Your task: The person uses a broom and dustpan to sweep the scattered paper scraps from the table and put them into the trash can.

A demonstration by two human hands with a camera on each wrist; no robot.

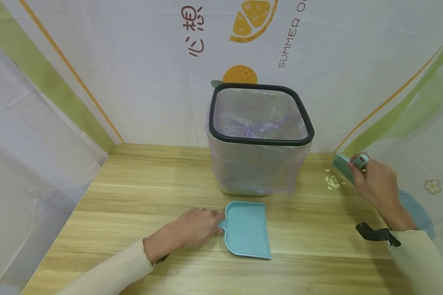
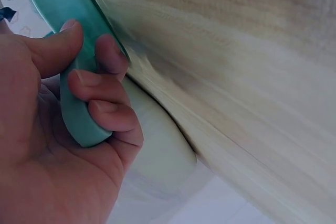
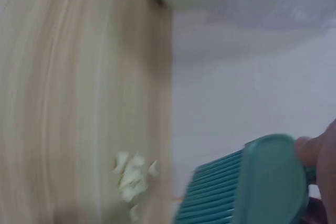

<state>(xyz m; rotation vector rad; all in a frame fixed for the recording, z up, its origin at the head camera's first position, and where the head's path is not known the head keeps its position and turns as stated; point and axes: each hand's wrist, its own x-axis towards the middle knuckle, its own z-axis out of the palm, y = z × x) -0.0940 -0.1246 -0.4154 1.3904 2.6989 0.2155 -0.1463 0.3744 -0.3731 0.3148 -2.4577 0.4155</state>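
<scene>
A light blue dustpan (image 1: pixel 246 229) lies on the wooden table, its flat edge facing right. My left hand (image 1: pixel 198 226) grips its short handle; in the left wrist view the fingers curl round the handle (image 2: pixel 84 114). At the far right my right hand (image 1: pixel 378 182) holds a small teal brush (image 1: pixel 342 166) above the table. The bristles (image 3: pixel 210 190) show in the right wrist view. Beside and below the brush lies a small pile of pale flat scraps (image 1: pixel 332 183), also visible as blurred scraps (image 3: pixel 131 177) in the right wrist view.
A bin (image 1: pixel 258 168) with a black rim and a clear purplish liner stands at the back middle, between the dustpan and the scraps. Printed white curtains (image 1: pixel 151 90) hang at the back and sides of the table (image 1: pixel 140 192).
</scene>
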